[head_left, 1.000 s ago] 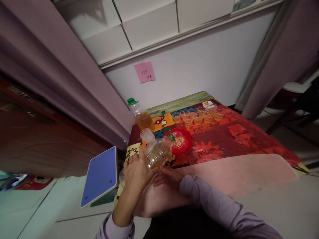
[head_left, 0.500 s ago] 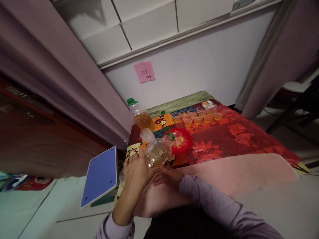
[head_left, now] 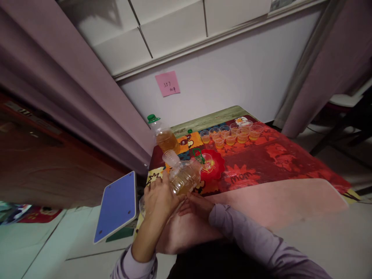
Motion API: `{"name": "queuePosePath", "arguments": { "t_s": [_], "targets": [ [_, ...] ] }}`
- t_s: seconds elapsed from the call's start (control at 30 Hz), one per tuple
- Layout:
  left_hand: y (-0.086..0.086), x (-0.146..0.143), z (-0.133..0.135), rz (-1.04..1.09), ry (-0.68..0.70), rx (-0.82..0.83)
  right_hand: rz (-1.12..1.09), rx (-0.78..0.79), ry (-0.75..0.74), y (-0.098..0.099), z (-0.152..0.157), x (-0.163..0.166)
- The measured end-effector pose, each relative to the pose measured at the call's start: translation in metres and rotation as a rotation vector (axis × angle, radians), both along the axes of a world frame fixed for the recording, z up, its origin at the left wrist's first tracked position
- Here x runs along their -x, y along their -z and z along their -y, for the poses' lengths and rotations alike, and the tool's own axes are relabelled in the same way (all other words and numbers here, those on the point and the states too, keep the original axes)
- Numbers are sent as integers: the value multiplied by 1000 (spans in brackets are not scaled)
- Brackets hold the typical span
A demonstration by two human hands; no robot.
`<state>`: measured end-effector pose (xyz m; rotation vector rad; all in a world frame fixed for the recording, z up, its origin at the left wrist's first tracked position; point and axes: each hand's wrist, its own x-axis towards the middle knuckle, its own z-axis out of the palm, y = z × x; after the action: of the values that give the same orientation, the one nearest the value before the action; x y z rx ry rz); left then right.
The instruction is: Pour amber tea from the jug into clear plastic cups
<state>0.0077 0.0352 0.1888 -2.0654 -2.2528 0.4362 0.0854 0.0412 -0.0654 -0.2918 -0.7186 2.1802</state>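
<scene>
My left hand (head_left: 158, 199) is closed round the base of a clear plastic bottle (head_left: 184, 177) of amber liquid. The bottle is tilted, its green-ringed neck over a small clear cup (head_left: 207, 158) that stands on a red plate (head_left: 216, 166). Under the bottle's lower end lies my right hand (head_left: 195, 204), fingers curled against it. A stack of empty clear cups (head_left: 171, 157) stands just behind the bottle.
A second bottle (head_left: 164, 135) with a green cap stands at the table's far left. Several small cups (head_left: 232, 135) of amber liquid sit in rows at the back of the patterned tablecloth (head_left: 279, 155). A blue board (head_left: 117, 205) leans beside the table on the left.
</scene>
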Motion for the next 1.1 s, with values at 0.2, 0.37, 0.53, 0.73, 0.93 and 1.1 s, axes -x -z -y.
{"name": "queuePosePath", "arguments": {
  "t_s": [0.2,0.37,0.53,0.73,0.93,1.1],
  "targets": [
    [-2,-1,0,10,5,-8,6,31,-25,-4,0,-1],
    [-1,-1,0,10,5,-13,3,66,-7,-2,0,0],
    [0,1,-1,-3,21,-14,19,71,-12,-5,0,-1],
    [0,2,0,-7,13,0,35,46,-11,-9,1,-2],
    [0,1,1,0,13,-12,45,35,1,-10,2,0],
    [0,2,0,21,1,-25,58,44,-3,-13,1,-1]
  ]
}}
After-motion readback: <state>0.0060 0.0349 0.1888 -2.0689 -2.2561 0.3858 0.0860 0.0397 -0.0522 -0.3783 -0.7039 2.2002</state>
